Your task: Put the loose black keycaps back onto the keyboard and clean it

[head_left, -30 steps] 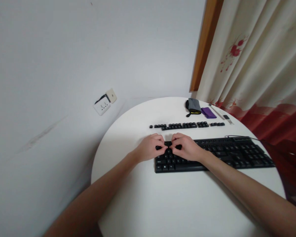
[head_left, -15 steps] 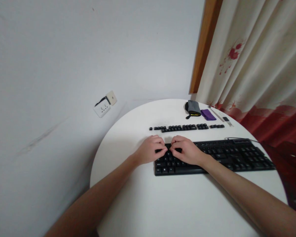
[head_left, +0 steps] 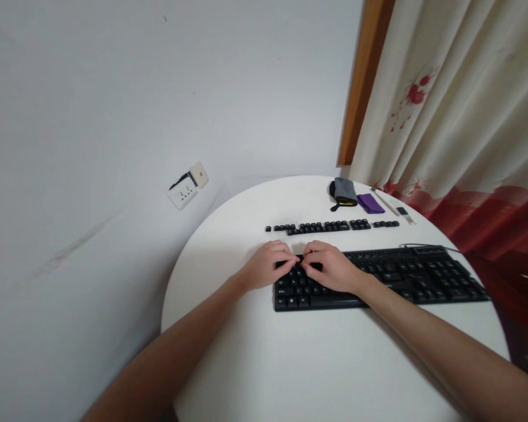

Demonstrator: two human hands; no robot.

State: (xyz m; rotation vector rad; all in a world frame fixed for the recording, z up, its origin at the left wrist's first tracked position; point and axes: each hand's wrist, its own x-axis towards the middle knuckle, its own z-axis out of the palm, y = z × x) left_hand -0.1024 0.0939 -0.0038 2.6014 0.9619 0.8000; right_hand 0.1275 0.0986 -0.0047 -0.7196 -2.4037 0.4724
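A black computer keyboard (head_left: 396, 276) lies flat on the white round table. Over its upper left part, my left hand (head_left: 270, 264) is closed, thumb and fingertips pinched together. Right beside it, my right hand (head_left: 330, 266) makes a similar pinch over the same keys. The fingertips of both hands nearly touch. Whatever sits between them is too small and hidden to make out. Behind the keyboard, a row of loose black keycaps (head_left: 334, 227) is laid out in groups, with a single keycap (head_left: 268, 228) at its left end.
At the table's back right lie a grey and black folded pouch (head_left: 345, 192), a purple cloth (head_left: 370, 203), a thin light-coloured stick (head_left: 385, 201) and a small pale tool with a dark part (head_left: 405, 214). The keyboard's cable (head_left: 422, 245) runs behind it. A wall socket (head_left: 182, 192) and a curtain (head_left: 457, 105) border the table.
Both hands stay pinched at the same keys, with only a tiny shift of the fingertips. The whole view has moved very slightly.
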